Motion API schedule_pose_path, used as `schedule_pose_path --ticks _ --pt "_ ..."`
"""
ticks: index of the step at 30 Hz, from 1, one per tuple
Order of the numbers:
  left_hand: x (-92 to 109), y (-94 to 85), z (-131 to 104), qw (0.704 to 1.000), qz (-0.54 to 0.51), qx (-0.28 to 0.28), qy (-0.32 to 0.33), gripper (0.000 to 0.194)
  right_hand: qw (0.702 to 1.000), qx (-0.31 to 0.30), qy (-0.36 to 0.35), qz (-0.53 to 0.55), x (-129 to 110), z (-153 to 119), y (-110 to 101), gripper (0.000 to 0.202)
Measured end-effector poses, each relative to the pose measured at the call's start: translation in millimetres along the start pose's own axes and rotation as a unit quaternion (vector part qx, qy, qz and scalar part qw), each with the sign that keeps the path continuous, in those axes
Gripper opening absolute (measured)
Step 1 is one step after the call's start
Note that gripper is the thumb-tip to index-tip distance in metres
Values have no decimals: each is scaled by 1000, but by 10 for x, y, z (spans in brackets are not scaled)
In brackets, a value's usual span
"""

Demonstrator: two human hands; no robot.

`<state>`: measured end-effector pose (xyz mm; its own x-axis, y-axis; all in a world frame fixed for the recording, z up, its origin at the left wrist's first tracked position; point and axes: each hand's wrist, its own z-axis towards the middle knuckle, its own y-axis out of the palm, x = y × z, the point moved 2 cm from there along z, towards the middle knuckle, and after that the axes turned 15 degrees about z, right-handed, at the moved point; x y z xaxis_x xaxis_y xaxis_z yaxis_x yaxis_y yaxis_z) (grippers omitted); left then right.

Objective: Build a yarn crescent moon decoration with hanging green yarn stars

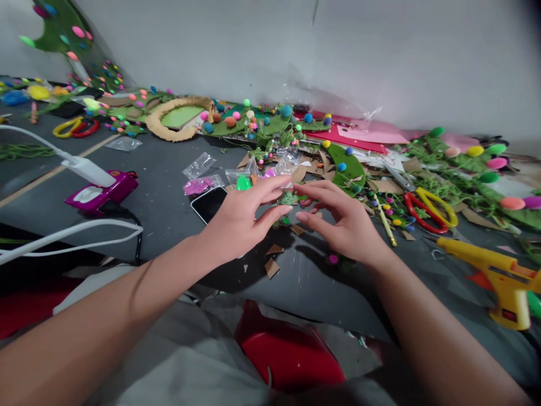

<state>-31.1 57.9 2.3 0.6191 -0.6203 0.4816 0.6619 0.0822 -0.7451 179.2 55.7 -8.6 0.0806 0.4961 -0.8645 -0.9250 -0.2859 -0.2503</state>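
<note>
My left hand [249, 217] pinches a small green yarn bundle [288, 197] between thumb and fingers, over the grey table. Close on its right, my right hand [342, 223] has bent fingers spread apart with nothing visible in them. Its index fingertip comes up to the left fingertips; whether they touch I cannot tell. Under and behind the hands are brown cardboard scraps [273, 268] and small clear plastic bags. One bag holds pink pieces [198, 186]. A phone [210, 204] lies partly beneath my left hand.
To the right are a yellow glue gun [492, 270], red-and-yellow scissors [431, 211] and a pencil [385, 223]. A purple power adapter [103, 192] with white cables lies left. Along the wall stand a tan ring [169, 132] and green felt with coloured pom-poms. A red seat [287, 352] is below.
</note>
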Motion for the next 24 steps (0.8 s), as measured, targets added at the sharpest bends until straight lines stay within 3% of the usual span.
schedule_pose_path --ticks 6,11,15,20,24 --pt "17 22 -42 999 -15 25 -17 45 997 28 4 65 -37 -50 212 46" --pt "-8 10 -17 999 -24 48 -1 46 990 35 35 132 -42 -76 243 45" --pt "-59 -27 28 999 -29 25 22 55 974 30 93 205 -82 -69 186 35" --pt "-101 -105 87 998 -34 -37 39 89 929 -71 185 314 -102 -62 118 28" --pt "-93 -155 107 996 -45 -65 51 89 925 -70 192 320 -73 -50 113 24"
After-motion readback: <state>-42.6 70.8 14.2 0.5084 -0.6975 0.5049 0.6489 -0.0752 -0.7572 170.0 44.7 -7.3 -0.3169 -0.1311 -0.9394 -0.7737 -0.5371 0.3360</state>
